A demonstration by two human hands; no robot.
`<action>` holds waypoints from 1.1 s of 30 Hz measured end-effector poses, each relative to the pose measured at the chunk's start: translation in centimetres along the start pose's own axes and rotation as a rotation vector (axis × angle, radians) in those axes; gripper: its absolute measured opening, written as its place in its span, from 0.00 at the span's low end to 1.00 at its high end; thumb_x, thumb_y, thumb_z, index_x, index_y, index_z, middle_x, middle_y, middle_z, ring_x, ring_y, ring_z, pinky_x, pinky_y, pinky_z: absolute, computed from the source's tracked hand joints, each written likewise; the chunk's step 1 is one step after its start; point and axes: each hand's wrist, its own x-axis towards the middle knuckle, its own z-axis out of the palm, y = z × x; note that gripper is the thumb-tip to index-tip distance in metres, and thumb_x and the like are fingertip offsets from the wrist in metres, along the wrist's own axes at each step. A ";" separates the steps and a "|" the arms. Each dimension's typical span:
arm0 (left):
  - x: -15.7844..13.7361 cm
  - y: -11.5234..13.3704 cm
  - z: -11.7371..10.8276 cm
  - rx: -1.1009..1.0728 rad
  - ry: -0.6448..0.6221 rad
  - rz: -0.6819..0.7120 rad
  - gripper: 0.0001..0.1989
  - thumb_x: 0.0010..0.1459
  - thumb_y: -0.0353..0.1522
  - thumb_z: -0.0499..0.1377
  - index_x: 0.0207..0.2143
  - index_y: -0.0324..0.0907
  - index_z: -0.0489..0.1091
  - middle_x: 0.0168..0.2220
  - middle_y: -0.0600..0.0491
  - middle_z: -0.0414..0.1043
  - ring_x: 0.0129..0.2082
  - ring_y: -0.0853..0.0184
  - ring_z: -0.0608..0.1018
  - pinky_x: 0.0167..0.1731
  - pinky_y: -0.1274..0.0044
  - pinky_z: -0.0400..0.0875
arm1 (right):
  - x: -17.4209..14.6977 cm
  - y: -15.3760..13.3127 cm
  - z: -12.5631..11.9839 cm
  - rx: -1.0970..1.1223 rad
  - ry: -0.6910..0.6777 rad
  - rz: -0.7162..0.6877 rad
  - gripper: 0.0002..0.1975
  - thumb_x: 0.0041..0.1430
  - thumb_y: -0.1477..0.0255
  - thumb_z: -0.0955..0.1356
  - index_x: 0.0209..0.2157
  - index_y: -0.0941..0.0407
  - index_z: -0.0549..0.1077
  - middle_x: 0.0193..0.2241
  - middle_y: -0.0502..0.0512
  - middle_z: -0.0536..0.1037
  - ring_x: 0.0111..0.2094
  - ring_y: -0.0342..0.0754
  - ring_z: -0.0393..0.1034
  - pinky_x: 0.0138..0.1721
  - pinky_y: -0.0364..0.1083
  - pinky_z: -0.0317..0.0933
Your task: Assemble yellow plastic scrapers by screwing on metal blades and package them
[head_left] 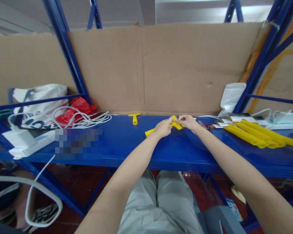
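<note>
My left hand is closed around a yellow T-shaped tool, whose tubular handle comes out below the wrist to the left. At the tool's crosswise head, the fingers of my right hand are pinched together. Whether they grip the head's edge or some small part there is too small to make out. A similar yellow T-shaped piece lies apart at the back of the blue shelf.
Several yellow tubular handles with pale flat heads lie at the right, beside a red-and-black tool. Coiled white cables, a power strip and a cloth bag occupy the left. Cardboard walls the back.
</note>
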 end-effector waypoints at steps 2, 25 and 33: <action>0.0 0.0 0.0 -0.005 0.001 -0.001 0.18 0.59 0.27 0.54 0.52 0.46 0.60 0.51 0.48 0.71 0.51 0.60 0.73 0.47 0.71 0.68 | 0.0 0.0 0.1 -0.001 0.016 -0.001 0.17 0.38 0.66 0.76 0.20 0.56 0.65 0.18 0.45 0.67 0.21 0.38 0.59 0.25 0.40 0.56; 0.0 0.0 -0.2 -0.028 0.013 -0.016 0.17 0.58 0.26 0.53 0.50 0.46 0.62 0.51 0.49 0.71 0.51 0.62 0.73 0.49 0.73 0.66 | 0.8 1.2 -0.8 -0.109 -0.015 0.010 0.07 0.54 0.71 0.67 0.25 0.58 0.74 0.27 0.52 0.77 0.30 0.43 0.68 0.35 0.42 0.61; -0.3 0.2 -0.4 -0.009 0.032 -0.020 0.20 0.60 0.27 0.53 0.55 0.46 0.61 0.53 0.49 0.70 0.52 0.61 0.73 0.49 0.73 0.66 | 1.7 3.2 -2.8 -0.757 0.075 0.031 0.17 0.57 0.77 0.61 0.47 0.59 0.72 0.52 0.66 0.71 0.55 0.58 0.62 0.53 0.54 0.57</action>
